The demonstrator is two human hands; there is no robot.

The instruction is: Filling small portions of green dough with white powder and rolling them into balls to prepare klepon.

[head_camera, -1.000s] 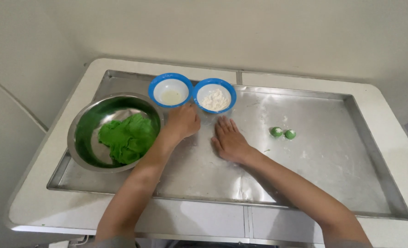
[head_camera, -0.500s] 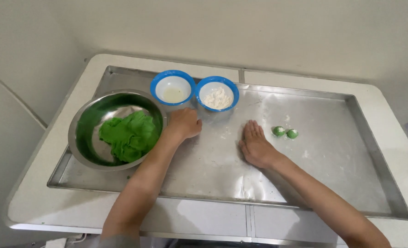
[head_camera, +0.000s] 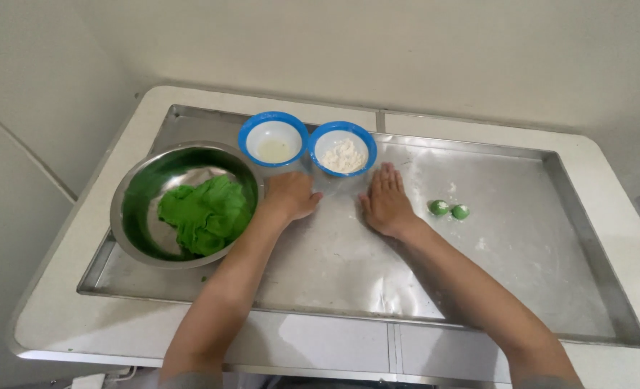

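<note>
My left hand (head_camera: 293,194) rests on the steel tray (head_camera: 536,259) with its fingers curled, just below the two blue bowls; whether it holds anything I cannot tell. My right hand (head_camera: 385,201) lies flat, palm down, fingers together, on the tray below the blue bowl of white flour (head_camera: 343,148). The other blue bowl (head_camera: 273,140) holds a little pale liquid. A steel mixing bowl (head_camera: 143,194) at the left contains green dough (head_camera: 206,214). Two small green dough balls (head_camera: 449,209) sit on the tray to the right of my right hand.
The tray lies on a white table (head_camera: 60,317) that stands against a pale wall. Flour dust marks the tray surface around my hands. The raised tray rim runs along all sides.
My right hand slid right toward the dough balls, then came back left and up to below the flour bowl. My left hand stayed in place.
</note>
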